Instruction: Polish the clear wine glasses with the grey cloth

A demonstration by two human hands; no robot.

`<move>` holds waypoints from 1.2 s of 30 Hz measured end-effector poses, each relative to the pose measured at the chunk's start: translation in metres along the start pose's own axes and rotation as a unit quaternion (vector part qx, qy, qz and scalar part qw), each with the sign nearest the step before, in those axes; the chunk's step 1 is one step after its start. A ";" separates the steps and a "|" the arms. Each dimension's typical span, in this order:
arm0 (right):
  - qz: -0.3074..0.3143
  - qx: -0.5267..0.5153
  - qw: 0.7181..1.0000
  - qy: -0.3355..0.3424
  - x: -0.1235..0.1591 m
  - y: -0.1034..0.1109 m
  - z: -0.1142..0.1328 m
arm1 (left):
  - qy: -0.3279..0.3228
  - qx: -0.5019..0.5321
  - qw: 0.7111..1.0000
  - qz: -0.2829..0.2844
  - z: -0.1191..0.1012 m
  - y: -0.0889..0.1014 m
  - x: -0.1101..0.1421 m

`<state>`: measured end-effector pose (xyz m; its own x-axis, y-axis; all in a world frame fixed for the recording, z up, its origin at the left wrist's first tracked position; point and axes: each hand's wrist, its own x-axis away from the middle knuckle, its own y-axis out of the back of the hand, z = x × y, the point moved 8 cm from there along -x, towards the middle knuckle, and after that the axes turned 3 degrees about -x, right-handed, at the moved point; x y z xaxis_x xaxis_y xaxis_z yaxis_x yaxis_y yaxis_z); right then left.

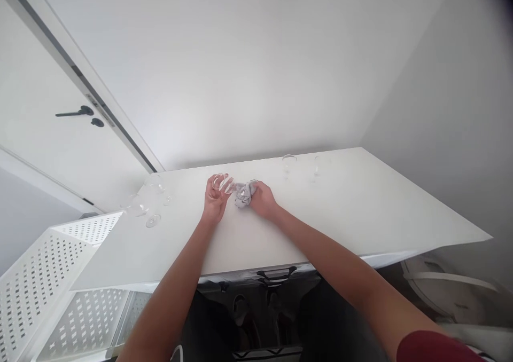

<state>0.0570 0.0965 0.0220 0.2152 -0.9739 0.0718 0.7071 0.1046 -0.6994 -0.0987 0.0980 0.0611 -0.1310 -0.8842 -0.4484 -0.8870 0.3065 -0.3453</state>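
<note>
Over the middle of the white table, my left hand [215,199] is closed around the bowl of a clear stemmed glass [223,182], which is tilted on its side. My right hand [263,199] grips a crumpled light grey cloth [242,194] that is bunched at the stem and foot end of the glass. The cloth hides most of that end. Two other clear glasses, a stemmed glass [138,206] and another behind it [154,183], are at the table's left side. Farther back on the right are two more, a glass [289,164] and a fainter one [317,167].
The white table [340,207] reaches back to a pale wall [256,73]. Perforated white crates or panels [40,276] stand beyond its left edge. A door with a dark handle [76,111] is at the left. Below the front edge shows a black handle [276,273].
</note>
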 end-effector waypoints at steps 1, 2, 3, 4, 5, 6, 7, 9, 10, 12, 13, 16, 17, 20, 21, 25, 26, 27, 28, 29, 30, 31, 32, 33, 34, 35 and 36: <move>0.009 -0.016 1.000 -0.008 0.000 -0.003 0.000 | 0.002 -0.003 1.000 0.009 0.000 -0.002 0.000; 0.004 -0.022 1.000 -0.012 0.000 -0.003 -0.001 | 0.005 -0.007 1.000 0.017 0.001 -0.004 0.000; -0.011 -0.022 1.000 -0.013 0.000 0.000 -0.001 | 0.008 -0.011 1.000 0.024 0.001 -0.006 0.000; -0.031 -0.019 0.999 -0.013 0.000 0.004 -0.001 | 0.012 -0.017 0.999 0.029 0.001 -0.007 0.000; -0.047 -0.012 0.999 -0.013 0.000 0.008 -0.001 | 0.014 -0.023 0.999 0.032 0.001 -0.008 0.000; -0.057 -0.002 0.998 -0.013 0.000 0.011 -0.001 | 0.014 -0.029 0.999 0.030 0.001 -0.007 0.000; -0.061 0.010 0.998 -0.010 -0.001 0.013 0.000 | 0.011 -0.036 0.999 0.024 0.000 -0.006 0.000; -0.056 0.032 0.998 0.008 -0.002 0.014 0.004 | -0.001 -0.051 0.999 0.005 -0.002 -0.003 0.000; -0.054 0.037 0.998 0.020 -0.002 0.014 0.007 | -0.007 -0.058 0.998 -0.005 -0.003 -0.002 -0.001; -0.065 0.028 0.997 0.031 -0.003 0.016 0.010 | -0.019 -0.065 0.998 -0.018 -0.005 0.001 -0.002; -0.071 0.018 0.997 0.024 -0.003 0.017 0.009 | -0.023 -0.064 0.997 -0.022 -0.006 0.002 -0.002; -0.052 0.035 0.998 -0.015 -0.002 0.014 0.002 | -0.035 -0.049 0.998 -0.031 -0.007 0.004 -0.004; -0.046 0.072 0.996 -0.008 -0.001 0.013 0.003 | -0.037 -0.044 0.998 -0.035 -0.008 0.005 -0.005; -0.081 0.231 0.967 0.077 0.004 0.016 0.020 | -0.044 -0.041 0.997 -0.055 -0.008 0.010 -0.007; -0.101 0.276 0.950 0.104 0.006 0.017 0.027 | -0.046 -0.045 0.996 -0.062 -0.008 0.012 -0.007; -0.087 0.396 0.890 0.210 0.012 0.007 0.043 | -0.036 -0.082 0.993 -0.083 -0.003 0.021 -0.008; -0.052 0.423 0.872 0.238 0.014 -0.001 0.044 | -0.030 -0.095 0.991 -0.089 -0.001 0.023 -0.007; -0.010 0.451 0.854 0.261 0.015 -0.010 0.042 | -0.026 -0.111 0.989 -0.094 0.000 0.025 -0.007; 0.029 0.479 0.834 0.273 0.017 -0.018 0.038 | -0.022 -0.128 0.987 -0.096 0.001 0.026 -0.007; 0.062 0.510 0.813 0.273 0.018 -0.024 0.032 | -0.019 -0.145 0.985 -0.096 0.002 0.026 -0.006; 0.086 0.545 0.791 0.265 0.019 -0.028 0.025 | -0.016 -0.159 0.983 -0.093 0.002 0.024 -0.006; 0.102 0.584 0.765 0.253 0.020 -0.030 0.019 | -0.013 -0.170 0.981 -0.091 0.002 0.023 -0.005; 0.110 0.623 0.736 0.241 0.021 -0.031 0.013 | -0.010 -0.179 0.980 -0.089 0.002 0.021 -0.005; 0.114 0.659 0.706 0.231 0.021 -0.031 0.007 | -0.006 -0.186 0.979 -0.086 0.002 0.018 -0.005; 0.117 0.692 0.676 0.223 0.022 -0.031 0.003 | -0.001 -0.191 0.978 -0.082 0.002 0.016 -0.004; 0.120 0.720 0.648 0.218 0.023 -0.032 -0.001 | 0.003 -0.195 0.978 -0.075 0.002 0.012 -0.004; 0.123 0.744 0.621 0.213 0.024 -0.032 -0.004 | 0.009 -0.199 0.978 -0.066 0.003 0.009 -0.004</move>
<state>0.0364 0.0691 0.0431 0.4664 -0.8234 -0.3233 0.5965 0.0228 0.8023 -0.1050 0.1047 0.0575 -0.0090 -0.9142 -0.4052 -0.9983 0.0317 -0.0494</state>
